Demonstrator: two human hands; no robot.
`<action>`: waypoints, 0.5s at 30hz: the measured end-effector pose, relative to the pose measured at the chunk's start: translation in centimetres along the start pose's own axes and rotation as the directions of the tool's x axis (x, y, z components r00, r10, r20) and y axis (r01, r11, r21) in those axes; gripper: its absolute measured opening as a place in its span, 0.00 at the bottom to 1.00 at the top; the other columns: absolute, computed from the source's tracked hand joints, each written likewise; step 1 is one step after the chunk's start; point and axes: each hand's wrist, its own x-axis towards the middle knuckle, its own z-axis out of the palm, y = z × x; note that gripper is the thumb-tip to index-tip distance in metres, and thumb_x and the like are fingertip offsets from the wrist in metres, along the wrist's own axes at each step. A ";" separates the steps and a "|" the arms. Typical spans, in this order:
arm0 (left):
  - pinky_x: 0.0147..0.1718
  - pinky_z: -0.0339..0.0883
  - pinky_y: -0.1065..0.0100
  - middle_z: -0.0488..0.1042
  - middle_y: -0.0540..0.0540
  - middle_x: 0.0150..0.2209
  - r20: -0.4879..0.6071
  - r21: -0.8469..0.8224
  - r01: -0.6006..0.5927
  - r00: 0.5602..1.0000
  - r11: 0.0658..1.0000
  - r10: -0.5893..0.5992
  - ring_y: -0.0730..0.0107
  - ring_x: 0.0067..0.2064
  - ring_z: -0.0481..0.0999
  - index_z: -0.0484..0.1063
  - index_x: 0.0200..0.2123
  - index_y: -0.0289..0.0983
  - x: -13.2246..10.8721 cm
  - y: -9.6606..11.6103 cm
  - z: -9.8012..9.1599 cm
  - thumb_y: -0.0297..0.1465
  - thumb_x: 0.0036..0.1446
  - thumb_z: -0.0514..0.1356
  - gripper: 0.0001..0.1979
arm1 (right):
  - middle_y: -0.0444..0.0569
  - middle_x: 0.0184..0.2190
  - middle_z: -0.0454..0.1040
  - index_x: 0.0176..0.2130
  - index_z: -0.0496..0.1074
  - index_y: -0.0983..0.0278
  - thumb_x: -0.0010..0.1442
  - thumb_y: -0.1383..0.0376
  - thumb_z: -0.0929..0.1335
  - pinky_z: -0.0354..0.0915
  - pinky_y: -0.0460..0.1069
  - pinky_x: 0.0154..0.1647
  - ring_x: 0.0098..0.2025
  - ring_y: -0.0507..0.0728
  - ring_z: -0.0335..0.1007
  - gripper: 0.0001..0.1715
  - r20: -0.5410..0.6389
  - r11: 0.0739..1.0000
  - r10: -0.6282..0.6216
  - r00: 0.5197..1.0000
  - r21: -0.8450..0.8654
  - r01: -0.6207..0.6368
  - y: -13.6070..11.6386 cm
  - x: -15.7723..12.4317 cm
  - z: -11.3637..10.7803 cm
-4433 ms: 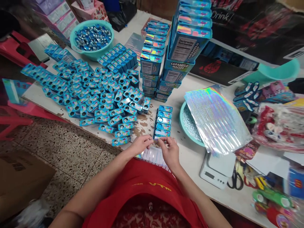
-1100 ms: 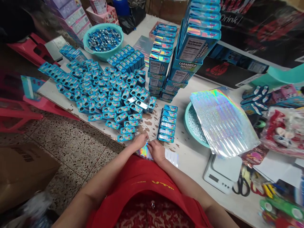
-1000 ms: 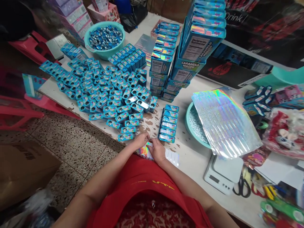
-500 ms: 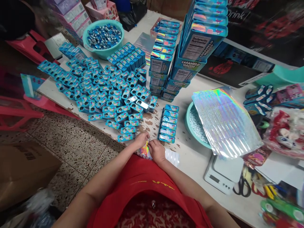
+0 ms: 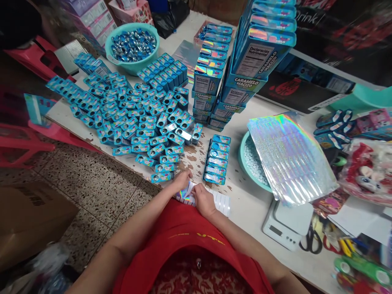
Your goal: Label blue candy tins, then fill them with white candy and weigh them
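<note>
My left hand (image 5: 181, 180) and my right hand (image 5: 202, 198) meet at the table's near edge over a holographic sticker sheet (image 5: 187, 194). Both hands pinch at the sheet, fingers closed on it. A white strip of backing (image 5: 221, 203) sticks out to the right of my right hand. Just beyond the hands stands a short neat row of blue candy tins (image 5: 217, 159). A large spread of the same blue tins (image 5: 128, 118) covers the table to the left.
Tall stacks of blue cartons (image 5: 241, 61) stand at the back. A teal bowl of silver lids (image 5: 132, 45) sits far left. Holographic sheets (image 5: 288, 155) lie over a teal bowl of white pellets (image 5: 249, 157). A white scale (image 5: 286, 224), scissors (image 5: 310, 239) and toys crowd the right.
Since 4.4 s ago my hands dropped back from the tin row to the sticker sheet at the edge. Over the last second they keep working the sheet, barely moving.
</note>
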 end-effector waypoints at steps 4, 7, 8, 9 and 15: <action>0.41 0.62 0.66 0.75 0.46 0.33 -0.043 -0.013 -0.028 0.999 1.000 0.027 0.64 0.41 0.71 0.73 0.34 0.37 -0.9 0.5 -0.5 0.24 0.54 0.52 0.10 | 0.48 0.33 0.70 0.34 0.64 0.61 0.63 0.68 0.60 0.59 0.47 0.29 0.31 0.55 0.67 0.06 -0.082 0.988 -0.059 0.995 0.138 0.070 -0.6 -1.4 -3.4; 0.46 0.62 0.64 0.75 0.43 0.42 -0.127 -0.313 -0.138 0.987 0.940 0.103 0.63 0.47 0.70 0.71 0.41 0.37 -2.2 1.3 -1.2 0.34 0.60 0.47 0.15 | 0.48 0.31 0.69 0.32 0.62 0.61 0.62 0.67 0.59 0.60 0.47 0.32 0.32 0.55 0.67 0.07 -0.157 0.951 -0.006 0.988 0.303 0.054 -0.5 -1.5 -6.6; 0.45 0.64 0.64 0.74 0.42 0.44 -0.127 -0.482 -0.168 0.984 0.860 0.121 0.64 0.47 0.71 0.69 0.44 0.36 -2.6 1.7 -1.5 0.37 0.61 0.44 0.18 | 0.48 0.31 0.69 0.32 0.62 0.61 0.62 0.67 0.59 0.60 0.47 0.33 0.33 0.55 0.67 0.07 -0.179 0.935 0.017 0.984 0.352 0.048 -0.4 -1.4 -7.5; 0.42 0.65 0.64 0.74 0.42 0.44 -0.099 -0.631 -0.171 0.985 0.757 0.140 0.64 0.46 0.72 0.67 0.46 0.36 -3.1 2.1 -1.7 0.40 0.61 0.44 0.20 | 0.47 0.31 0.70 0.31 0.62 0.61 0.62 0.66 0.59 0.60 0.47 0.34 0.33 0.55 0.67 0.07 -0.201 0.919 0.044 0.979 0.392 0.039 -0.2 -1.2 -8.2; 0.27 0.60 0.72 0.68 0.52 0.22 0.007 -0.691 -0.100 0.990 0.716 0.144 0.73 0.26 0.68 0.67 0.29 0.35 -2.7 4.8 -3.0 0.41 0.47 0.60 0.14 | 0.46 0.28 0.70 0.29 0.62 0.61 0.60 0.63 0.60 0.58 0.48 0.31 0.30 0.55 0.65 0.08 -0.254 0.844 0.274 0.927 0.526 -0.105 1.7 1.2 -9.4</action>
